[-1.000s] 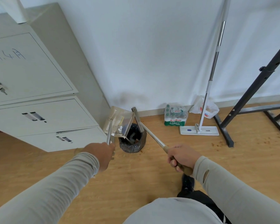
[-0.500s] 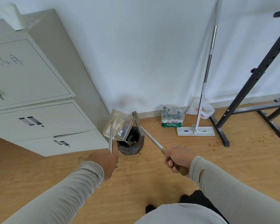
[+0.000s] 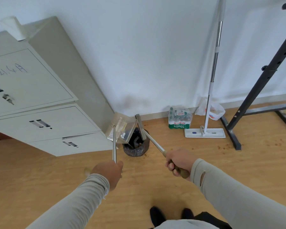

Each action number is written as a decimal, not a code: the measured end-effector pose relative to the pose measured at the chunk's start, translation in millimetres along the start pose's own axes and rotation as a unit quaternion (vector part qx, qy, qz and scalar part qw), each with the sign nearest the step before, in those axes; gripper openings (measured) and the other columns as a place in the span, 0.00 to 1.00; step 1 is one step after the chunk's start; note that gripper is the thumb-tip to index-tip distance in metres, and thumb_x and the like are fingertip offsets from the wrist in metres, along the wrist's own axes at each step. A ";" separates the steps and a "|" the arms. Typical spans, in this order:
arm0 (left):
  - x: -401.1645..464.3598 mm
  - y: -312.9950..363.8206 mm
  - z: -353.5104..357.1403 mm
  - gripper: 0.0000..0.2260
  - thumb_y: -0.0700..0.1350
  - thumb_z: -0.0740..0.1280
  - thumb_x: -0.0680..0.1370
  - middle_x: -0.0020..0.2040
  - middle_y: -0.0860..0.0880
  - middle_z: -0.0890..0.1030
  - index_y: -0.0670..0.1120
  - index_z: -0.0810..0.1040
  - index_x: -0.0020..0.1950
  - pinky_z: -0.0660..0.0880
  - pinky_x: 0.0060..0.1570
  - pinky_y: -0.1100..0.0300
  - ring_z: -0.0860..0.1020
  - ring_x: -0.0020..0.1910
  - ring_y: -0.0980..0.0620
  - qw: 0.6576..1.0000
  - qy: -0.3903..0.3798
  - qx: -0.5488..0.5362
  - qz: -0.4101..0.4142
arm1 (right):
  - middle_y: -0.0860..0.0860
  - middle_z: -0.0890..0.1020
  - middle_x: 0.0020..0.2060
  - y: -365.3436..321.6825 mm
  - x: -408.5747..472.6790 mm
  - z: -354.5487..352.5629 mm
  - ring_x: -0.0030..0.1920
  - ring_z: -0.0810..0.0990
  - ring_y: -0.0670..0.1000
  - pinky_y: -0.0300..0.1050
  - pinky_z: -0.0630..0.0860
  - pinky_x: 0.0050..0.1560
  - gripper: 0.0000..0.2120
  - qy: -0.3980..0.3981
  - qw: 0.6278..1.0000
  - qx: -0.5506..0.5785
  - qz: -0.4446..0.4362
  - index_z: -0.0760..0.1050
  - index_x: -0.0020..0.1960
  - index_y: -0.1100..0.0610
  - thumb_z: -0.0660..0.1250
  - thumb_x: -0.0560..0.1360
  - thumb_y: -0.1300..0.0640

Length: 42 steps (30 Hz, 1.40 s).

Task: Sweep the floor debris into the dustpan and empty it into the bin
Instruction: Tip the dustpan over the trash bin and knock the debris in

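We see the shiny metal dustpan (image 3: 120,129) tipped up over the small round bin lined with a black bag (image 3: 136,147). A few white bits sit inside the pan. The bin stands on the wooden floor (image 3: 188,162), near the wall and just beside the pale grey metal cabinet (image 3: 45,113).

Our left hand (image 3: 108,172) is curled tight around the dustpan's long thin metal pole. We see the back of this hand, so its fingertips are hidden. Our right hand (image 3: 178,162) grips the brown wooden end of the metal-handled brush (image 3: 141,128), with fingers wrapped around it. The brush head rests over the bin, next to the pan.

Farther off, a pack of water bottles in clear wrap (image 3: 180,119) and a flat white mop (image 3: 205,133) stand by the wall. A black metal rack (image 3: 254,90) is cut off at the right edge.
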State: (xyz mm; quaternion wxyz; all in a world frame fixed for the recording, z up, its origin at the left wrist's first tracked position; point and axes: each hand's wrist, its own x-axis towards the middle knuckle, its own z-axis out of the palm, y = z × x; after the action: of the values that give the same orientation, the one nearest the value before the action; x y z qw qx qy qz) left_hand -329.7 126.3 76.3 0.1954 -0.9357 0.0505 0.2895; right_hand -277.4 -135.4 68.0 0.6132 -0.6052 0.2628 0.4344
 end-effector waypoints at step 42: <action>8.3 18.1 -1.7 0.21 0.40 0.64 0.77 0.58 0.49 0.78 0.51 0.67 0.69 0.80 0.45 0.53 0.82 0.50 0.45 0.998 0.014 -0.048 -0.027 | 0.54 0.75 0.36 6.8 7.5 -10.0 0.25 0.69 0.45 0.36 0.67 0.26 0.10 0.011 0.999 0.032 -0.002 0.74 0.54 0.63 0.59 0.75 0.64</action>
State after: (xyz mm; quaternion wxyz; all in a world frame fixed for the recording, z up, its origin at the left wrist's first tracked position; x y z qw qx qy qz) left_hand -325.7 109.1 66.8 0.1570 -0.9489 0.0140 0.2734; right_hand -277.6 -144.2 56.8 0.6303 -0.5901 0.2823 0.4182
